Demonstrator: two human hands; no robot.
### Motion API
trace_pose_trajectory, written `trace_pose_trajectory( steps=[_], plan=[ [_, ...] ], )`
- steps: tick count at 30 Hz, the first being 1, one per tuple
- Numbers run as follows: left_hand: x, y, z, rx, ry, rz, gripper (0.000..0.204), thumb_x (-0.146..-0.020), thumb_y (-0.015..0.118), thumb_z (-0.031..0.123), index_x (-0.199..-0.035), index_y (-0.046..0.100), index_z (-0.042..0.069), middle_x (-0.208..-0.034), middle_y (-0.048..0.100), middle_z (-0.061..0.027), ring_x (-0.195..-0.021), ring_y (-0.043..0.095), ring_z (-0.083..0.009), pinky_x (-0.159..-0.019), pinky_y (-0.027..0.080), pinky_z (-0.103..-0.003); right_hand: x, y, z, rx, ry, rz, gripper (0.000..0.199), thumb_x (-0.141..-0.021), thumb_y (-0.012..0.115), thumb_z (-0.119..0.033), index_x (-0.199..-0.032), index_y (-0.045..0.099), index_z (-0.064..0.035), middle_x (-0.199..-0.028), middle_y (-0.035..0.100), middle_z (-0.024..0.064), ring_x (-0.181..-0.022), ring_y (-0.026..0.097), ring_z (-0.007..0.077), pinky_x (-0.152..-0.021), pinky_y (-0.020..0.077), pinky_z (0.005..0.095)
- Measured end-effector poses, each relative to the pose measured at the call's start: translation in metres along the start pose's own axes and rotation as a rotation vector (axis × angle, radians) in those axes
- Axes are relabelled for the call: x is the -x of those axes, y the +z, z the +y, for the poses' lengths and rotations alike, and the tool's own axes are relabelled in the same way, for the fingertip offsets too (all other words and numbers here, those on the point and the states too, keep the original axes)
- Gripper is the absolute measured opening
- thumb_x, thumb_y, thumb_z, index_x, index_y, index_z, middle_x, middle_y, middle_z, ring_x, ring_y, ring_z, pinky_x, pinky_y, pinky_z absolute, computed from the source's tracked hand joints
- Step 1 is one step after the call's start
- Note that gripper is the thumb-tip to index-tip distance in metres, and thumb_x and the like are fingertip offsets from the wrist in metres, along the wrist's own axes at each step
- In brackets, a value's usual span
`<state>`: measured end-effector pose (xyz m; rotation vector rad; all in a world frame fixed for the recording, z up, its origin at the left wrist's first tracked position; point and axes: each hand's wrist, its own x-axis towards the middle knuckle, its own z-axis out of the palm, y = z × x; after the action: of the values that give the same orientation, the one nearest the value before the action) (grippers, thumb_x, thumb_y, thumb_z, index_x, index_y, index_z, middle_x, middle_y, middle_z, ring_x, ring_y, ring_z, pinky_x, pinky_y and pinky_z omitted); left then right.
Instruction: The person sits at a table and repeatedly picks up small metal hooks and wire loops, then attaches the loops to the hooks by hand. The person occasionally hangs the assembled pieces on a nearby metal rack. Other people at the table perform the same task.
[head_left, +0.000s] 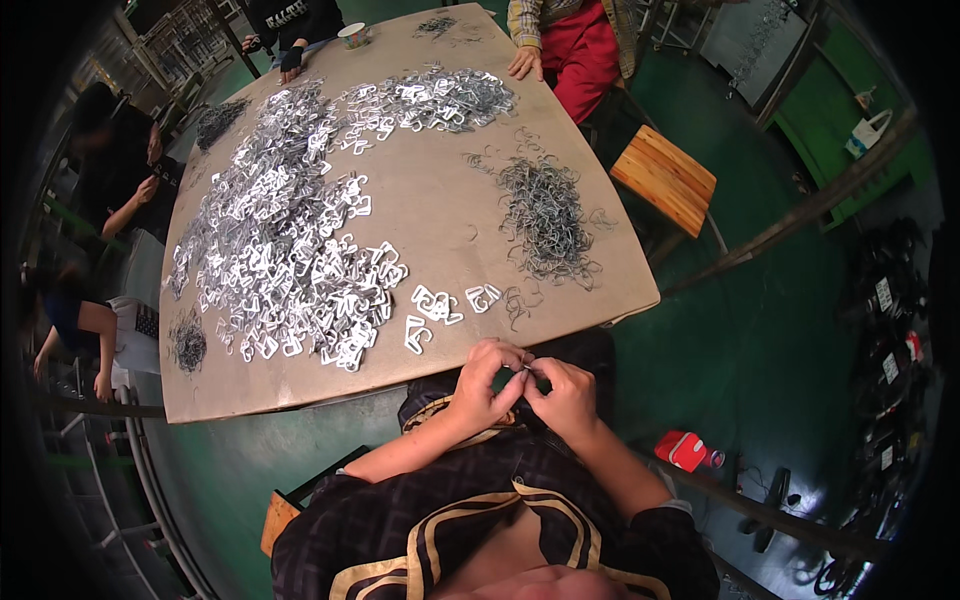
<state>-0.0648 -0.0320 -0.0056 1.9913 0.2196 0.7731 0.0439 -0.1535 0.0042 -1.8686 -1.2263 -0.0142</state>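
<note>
Floor (pixel 740 380) of green surrounds a broad table (pixel 420 200), whose brown top carries the metal parts. Around it are other people: one in red trousers (pixel 582 62) at the far right, resting a hand on the top; one in a black top (pixel 295 18) on the far side, with a dark-gloved hand at the edge; and two more on the left, the nearer with bare arms (pixel 97 325) lowered. A big heap (pixel 280 230) of flat silvery hooks covers much of the table's left half, with an arm of it running along the far side. To the right lies a smaller, darker heap of bent wires (pixel 548 215), and beyond the table's right edge stands a wooden stool (pixel 665 178). On the floor at lower right is a red box (pixel 680 450)

The wearer's left hand (pixel 485 378) and right hand (pixel 567 398) meet at the table's near edge, thumbs and fingers pinching together on a small piece (pixel 527 368), mostly hidden by the fingertips; its shape I cannot tell. A cup (pixel 354 36) stands by the far edge. Smallest are a few loose hooks (pixel 437 303), lying between the big heap and the wires, just beyond the hands
</note>
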Motion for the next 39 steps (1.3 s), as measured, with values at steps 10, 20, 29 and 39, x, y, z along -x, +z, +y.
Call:
trace_pose_trajectory(
  steps=[10, 20, 29, 39],
  plan=[
    [0.003, -0.017, 0.002, 0.023, 0.043, -0.032, 0.018, -0.077, 0.065, 0.0, -0.089, 0.052, 0.005, -0.098, 0.068, -0.0114, -0.095, 0.062, -0.0285, -0.089, 0.044, -0.038, -0.059, 0.023, 0.045, 0.242, -0.24, -0.103, 0.022, -0.077, 0.065, -0.006, -0.098, 0.067, -0.0041, -0.095, 0.064, 0.0091, -0.094, 0.059, 0.0269, -0.08, 0.0459, 0.0381],
    [0.01, -0.019, -0.002, 0.016, 0.038, -0.001, 0.019, -0.076, 0.065, -0.001, -0.089, 0.052, 0.005, -0.098, 0.067, -0.0115, -0.095, 0.061, -0.0284, -0.088, 0.044, -0.038, -0.104, 0.071, 0.066, 0.416, -0.614, -0.334, 0.014, -0.08, 0.056, -0.009, -0.086, 0.067, -0.005, -0.087, 0.064, 0.0046, -0.096, 0.057, 0.0217, -0.09, 0.0422, 0.0368],
    [0.01, -0.018, -0.002, 0.017, 0.038, 0.016, 0.021, -0.074, 0.068, -0.002, -0.088, 0.054, 0.005, -0.094, 0.067, -0.0092, -0.092, 0.061, -0.0285, -0.086, 0.044, -0.038, -0.121, 0.07, 0.064, 0.441, -0.79, -0.428, 0.016, -0.077, 0.058, -0.01, -0.089, 0.067, -0.004, -0.081, 0.063, 0.0053, -0.091, 0.058, 0.0221, -0.084, 0.0461, 0.0342],
    [0.01, -0.016, -0.005, 0.0, -0.003, 0.017, 0.017, -0.077, 0.066, -0.001, -0.088, 0.054, 0.004, -0.096, 0.068, -0.0108, -0.09, 0.062, -0.0277, -0.085, 0.046, -0.037, -0.118, 0.057, 0.055, -0.205, -0.077, -0.426, 0.025, -0.083, 0.062, -0.001, -0.106, 0.07, -0.0003, -0.087, 0.068, 0.0119, -0.08, 0.066, 0.0234, -0.073, 0.0524, 0.036]
  ],
)
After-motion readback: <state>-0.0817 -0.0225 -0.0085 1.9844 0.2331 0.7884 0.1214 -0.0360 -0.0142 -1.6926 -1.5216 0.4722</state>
